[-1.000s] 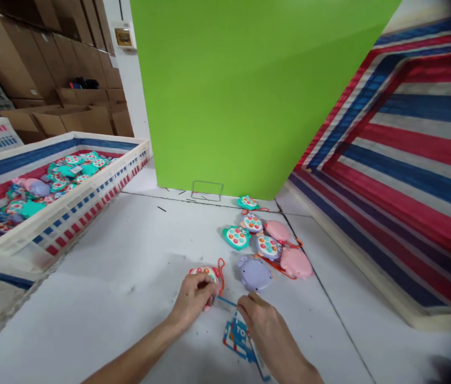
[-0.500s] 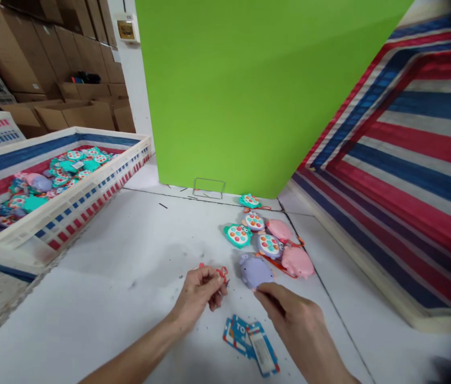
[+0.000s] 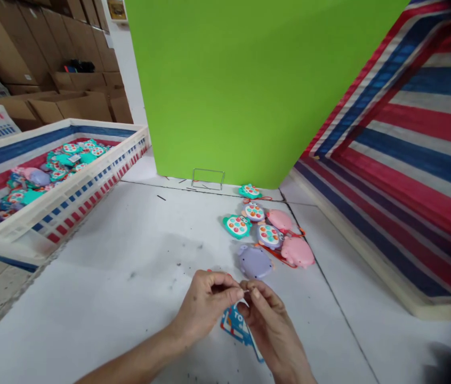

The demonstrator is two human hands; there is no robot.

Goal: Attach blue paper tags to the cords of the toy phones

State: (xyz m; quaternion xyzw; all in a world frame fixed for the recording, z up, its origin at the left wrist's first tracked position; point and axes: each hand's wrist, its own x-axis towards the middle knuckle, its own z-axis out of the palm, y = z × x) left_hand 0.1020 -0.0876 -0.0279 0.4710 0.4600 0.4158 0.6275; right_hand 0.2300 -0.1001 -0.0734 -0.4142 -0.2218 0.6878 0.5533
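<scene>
My left hand (image 3: 208, 298) is closed in a pinch, its fingertips meeting those of my right hand (image 3: 267, 320). A tiny pale piece shows between the fingertips; its kind is too small to tell. A bit of red peeks out behind my left hand. Blue printed cards (image 3: 233, 326) lie just below, partly covered by my right hand. Beyond the hands a purple animal-shaped toy (image 3: 255, 262) rests face down. Past it lie a purple pop-button toy (image 3: 269, 236), a teal one (image 3: 237, 226) and two pink toys, one of them a pink toy (image 3: 297, 251) with red cord beside it.
A white basket (image 3: 89, 184) with a striped liner, full of similar toys, stands at the left. On the right is a striped-lined tray (image 3: 369, 240). A green panel (image 3: 225, 90) rises at the back, with a wire stand (image 3: 208, 170) before it. Cardboard boxes (image 3: 77, 104) are behind.
My right hand has left the purple toy and come left to meet my left hand above the cards. My left hand has shifted slightly right. The view has tilted down a little.
</scene>
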